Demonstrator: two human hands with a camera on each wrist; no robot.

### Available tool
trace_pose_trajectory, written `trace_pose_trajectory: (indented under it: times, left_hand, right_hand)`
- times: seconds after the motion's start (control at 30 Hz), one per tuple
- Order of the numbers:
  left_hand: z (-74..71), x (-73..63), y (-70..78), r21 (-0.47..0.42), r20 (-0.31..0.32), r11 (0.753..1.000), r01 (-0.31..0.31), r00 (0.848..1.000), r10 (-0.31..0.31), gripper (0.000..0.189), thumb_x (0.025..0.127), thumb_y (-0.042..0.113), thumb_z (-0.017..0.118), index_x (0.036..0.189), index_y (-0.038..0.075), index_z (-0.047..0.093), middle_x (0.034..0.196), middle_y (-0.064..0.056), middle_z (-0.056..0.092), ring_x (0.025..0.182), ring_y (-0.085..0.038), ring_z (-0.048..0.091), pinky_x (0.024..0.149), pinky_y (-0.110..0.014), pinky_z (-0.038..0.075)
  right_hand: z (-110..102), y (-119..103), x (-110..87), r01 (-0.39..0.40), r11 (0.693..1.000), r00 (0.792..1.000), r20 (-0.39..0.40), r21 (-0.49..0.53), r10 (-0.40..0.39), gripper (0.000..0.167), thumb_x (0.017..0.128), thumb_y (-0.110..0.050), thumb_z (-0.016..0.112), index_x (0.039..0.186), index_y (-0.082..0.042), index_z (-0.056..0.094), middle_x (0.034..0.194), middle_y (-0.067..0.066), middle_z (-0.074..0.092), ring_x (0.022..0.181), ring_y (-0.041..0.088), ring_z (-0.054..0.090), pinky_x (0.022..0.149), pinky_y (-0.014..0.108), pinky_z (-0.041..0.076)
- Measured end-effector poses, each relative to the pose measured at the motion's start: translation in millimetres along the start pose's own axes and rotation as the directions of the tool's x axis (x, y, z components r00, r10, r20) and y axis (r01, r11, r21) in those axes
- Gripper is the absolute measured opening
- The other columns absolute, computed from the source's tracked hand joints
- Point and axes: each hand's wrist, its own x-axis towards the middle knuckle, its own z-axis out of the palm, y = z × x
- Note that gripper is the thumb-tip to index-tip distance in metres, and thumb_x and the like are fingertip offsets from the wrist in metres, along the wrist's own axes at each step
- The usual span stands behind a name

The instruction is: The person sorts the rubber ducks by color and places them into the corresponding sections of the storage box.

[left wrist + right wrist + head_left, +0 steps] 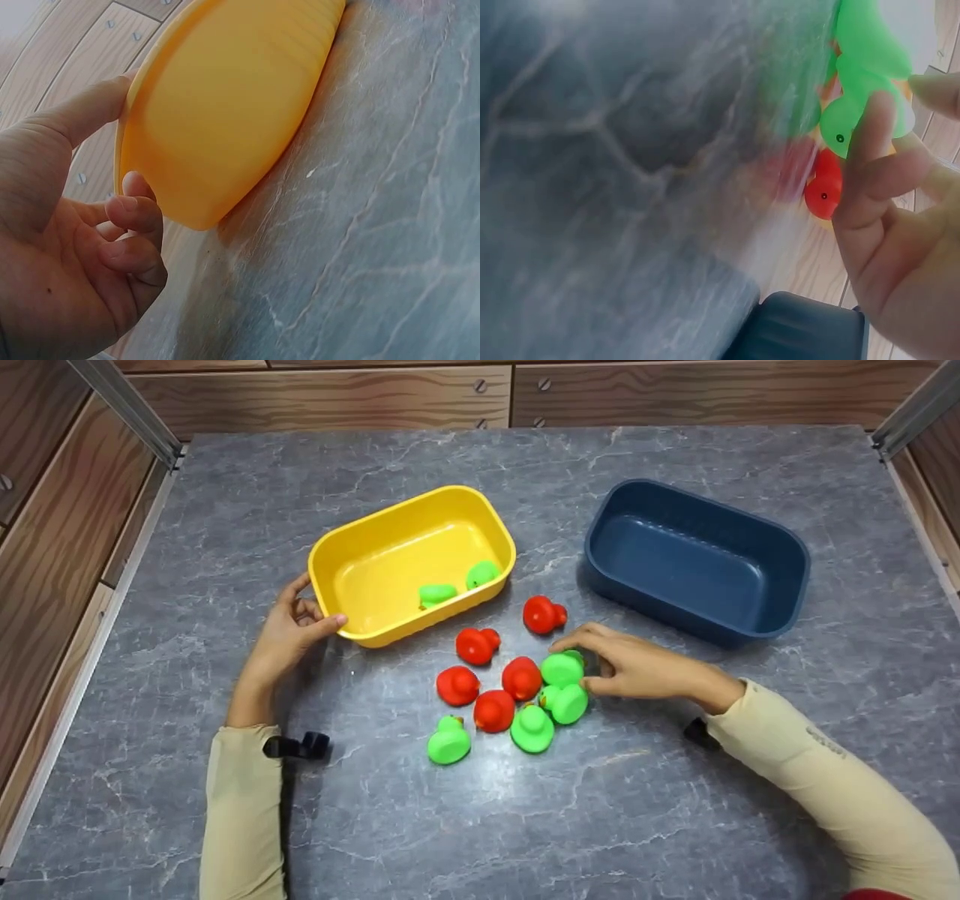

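Note:
My left hand [289, 626] grips the near-left end of a yellow bin [225, 112], thumb over its rim and fingers against the outside. Two green rubber ducks [437, 595] lie inside that bin. Over on the right, my right hand [630, 660] reaches around a green rubber duck [561, 669] at the edge of a cluster, forefinger and thumb spread on either side. In the right wrist view its fingers partly cover a green duck [844, 124]; firm contact cannot be made out. Several red rubber ducks [521, 678] and more green ones [532, 729] lie close by.
A dark blue bin [697, 559] stands at the back right with nothing seen inside. One green duck [449, 742] lies somewhat apart at the front left of the cluster. Wood-patterned panels [322, 397] border the grey marbled table [480, 825].

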Motion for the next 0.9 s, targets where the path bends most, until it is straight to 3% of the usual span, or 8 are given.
trace_pose_trajectory:
  times: [0.57,0.9]
  left_hand:
    - [1.2,-0.2,-0.8,0.006,0.001,1.000,0.006,1.000,-0.006,0.083,0.086,0.006,0.069,0.152,0.004,0.019,0.082,0.006,0.047,0.072,-0.002,0.051,0.070,-0.013,0.045]
    - [0.7,0.3,0.4,0.011,0.003,1.000,0.001,1.000,-0.001,0.084,0.086,0.008,0.070,0.152,0.004,0.019,0.084,0.005,0.048,0.073,-0.002,0.051,0.070,-0.013,0.045]
  right_hand:
    - [1.3,0.9,1.8,-0.017,0.999,1.000,-0.008,-0.033,0.016,0.051,0.085,-0.015,0.068,0.134,-0.019,0.053,0.122,0.007,0.055,0.077,0.013,0.050,0.069,0.023,0.044]
    - [-4.0,-2.9,-4.3,0.014,1.000,0.997,-0.077,0.002,-0.013,0.049,0.086,-0.013,0.070,0.132,-0.019,0.054,0.121,0.006,0.055,0.073,0.013,0.050,0.066,0.022,0.045]
